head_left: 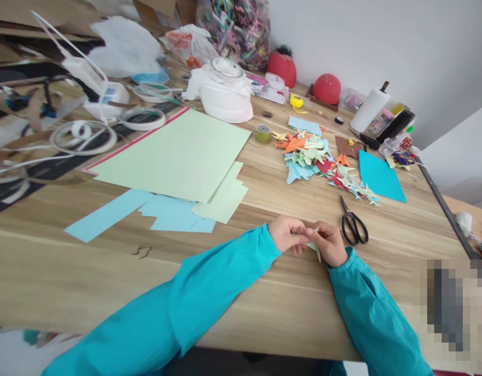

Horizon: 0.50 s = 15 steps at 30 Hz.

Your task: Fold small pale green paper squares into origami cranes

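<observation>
The wood-grain tabletop [295, 318] carries black-handled scissors [347, 212]. Beyond the scissors lie a heap of folded paper cranes [309, 154] and a turquoise paper sheet [381, 176]; well left of them, light-blue paper pieces [178, 214] and pale-green sheets [176, 156]; far beyond, a yellow tape measure [296, 100].

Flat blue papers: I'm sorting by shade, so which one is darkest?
The turquoise sheet, beyond the scissors and right of the folded paper pile; the other flat blue papers are all paler.

Small pale-green paper [315, 248] in both hands [284, 234], black scissors [348, 213] near the right hand [332, 244]
</observation>
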### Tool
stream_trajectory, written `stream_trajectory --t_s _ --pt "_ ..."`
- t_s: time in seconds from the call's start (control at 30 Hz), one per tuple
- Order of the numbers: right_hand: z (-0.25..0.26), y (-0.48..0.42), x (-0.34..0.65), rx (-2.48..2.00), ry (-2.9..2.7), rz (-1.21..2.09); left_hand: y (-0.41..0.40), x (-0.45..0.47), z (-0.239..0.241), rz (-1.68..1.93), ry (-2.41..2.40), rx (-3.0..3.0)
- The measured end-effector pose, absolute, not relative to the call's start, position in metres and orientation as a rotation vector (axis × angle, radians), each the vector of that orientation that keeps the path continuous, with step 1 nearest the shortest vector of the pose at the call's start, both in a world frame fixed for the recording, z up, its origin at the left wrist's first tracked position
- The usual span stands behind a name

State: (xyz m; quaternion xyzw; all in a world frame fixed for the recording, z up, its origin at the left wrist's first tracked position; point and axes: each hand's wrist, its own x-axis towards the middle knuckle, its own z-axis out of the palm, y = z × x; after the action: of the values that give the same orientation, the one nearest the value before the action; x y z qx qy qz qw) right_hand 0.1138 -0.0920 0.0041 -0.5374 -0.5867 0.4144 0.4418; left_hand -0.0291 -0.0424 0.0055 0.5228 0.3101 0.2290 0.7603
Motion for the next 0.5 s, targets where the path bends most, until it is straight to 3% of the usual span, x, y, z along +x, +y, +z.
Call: stream_trajectory --t_s 0.5 --pt "0.001 -0.0934 0.1138 -1.428 -1.365 1.017 -0.0402 -0.0299 0.0025 0.432 0.625 1.105"
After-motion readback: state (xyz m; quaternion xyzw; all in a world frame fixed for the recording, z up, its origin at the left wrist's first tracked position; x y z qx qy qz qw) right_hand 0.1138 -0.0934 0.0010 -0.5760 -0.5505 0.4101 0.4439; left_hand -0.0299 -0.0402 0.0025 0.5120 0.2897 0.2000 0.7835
